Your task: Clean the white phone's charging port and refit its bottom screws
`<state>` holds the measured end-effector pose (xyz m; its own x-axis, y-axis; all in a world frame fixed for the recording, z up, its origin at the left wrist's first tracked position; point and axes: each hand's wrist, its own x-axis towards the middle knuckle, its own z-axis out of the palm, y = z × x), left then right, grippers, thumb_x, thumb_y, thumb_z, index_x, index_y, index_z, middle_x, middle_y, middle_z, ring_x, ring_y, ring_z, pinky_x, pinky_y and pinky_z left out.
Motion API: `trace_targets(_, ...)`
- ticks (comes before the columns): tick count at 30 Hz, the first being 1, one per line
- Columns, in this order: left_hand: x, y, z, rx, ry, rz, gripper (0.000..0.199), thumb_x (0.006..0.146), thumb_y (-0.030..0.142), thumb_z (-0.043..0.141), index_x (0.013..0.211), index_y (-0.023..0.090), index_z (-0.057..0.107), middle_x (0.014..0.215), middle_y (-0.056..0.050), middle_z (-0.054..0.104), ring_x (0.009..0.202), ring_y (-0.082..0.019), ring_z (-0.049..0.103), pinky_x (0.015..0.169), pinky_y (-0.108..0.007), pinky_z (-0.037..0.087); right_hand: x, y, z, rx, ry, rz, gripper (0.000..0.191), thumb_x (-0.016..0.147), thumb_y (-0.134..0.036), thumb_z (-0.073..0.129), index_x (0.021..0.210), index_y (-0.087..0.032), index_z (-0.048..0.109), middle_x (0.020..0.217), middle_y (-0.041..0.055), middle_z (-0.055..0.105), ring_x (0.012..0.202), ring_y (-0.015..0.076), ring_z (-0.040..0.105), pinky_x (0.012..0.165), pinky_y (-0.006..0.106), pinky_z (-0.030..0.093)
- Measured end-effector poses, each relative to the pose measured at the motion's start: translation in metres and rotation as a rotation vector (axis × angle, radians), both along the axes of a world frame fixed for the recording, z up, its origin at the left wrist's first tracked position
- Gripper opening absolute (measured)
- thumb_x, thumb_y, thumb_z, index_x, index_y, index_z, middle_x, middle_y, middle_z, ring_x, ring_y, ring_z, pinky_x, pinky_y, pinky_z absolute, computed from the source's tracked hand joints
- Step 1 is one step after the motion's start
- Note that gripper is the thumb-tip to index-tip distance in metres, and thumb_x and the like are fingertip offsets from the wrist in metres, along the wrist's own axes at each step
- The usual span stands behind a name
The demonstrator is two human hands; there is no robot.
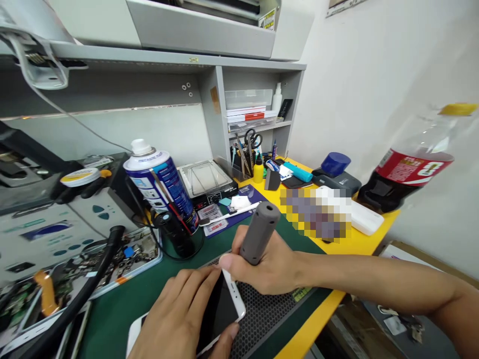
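Note:
A white-framed smartphone (222, 310) with a dark screen lies on a black honeycomb-patterned pad (267, 319). Spread across the phone, my left hand (181, 306) holds it by its edges, with the thumb at the near side. My right hand (275, 267) is wrapped round a thick grey cylindrical tool (260, 232), held nearly upright over the phone's far corner. The right thumb is beside that corner; the tool's lower end is hidden behind the fingers, so I cannot tell whether it touches the phone.
A green mat (119, 304) covers the yellow table (310, 326). To the left stand a blue spray can (160, 184), a black cylinder with a cable (175, 237) and a parts tray (138, 249). A black hose (97, 279) crosses there. A cola bottle (407, 169) stands at right.

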<state>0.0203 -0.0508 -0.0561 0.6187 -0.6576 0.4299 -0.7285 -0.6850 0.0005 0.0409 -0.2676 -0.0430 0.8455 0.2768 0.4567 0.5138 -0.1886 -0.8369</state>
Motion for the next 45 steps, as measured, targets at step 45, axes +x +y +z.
trace_targets(45, -0.0042, -0.0033, 0.0048, 0.069, -0.06, 0.006, 0.055, 0.083, 0.045, 0.065, 0.131, 0.02, 0.053, 0.123, -0.007, 0.071, 0.104, -0.028, 0.07, 0.077, -0.039, 0.064, -0.0014, -0.0005, -0.0002, -0.007, 0.039, 0.036, 0.038, 0.093, -0.041, 0.062, 0.065, -0.022, 0.043, 0.055, -0.0047, 0.053, 0.05, 0.01, 0.05, 0.047, 0.025, 0.036)
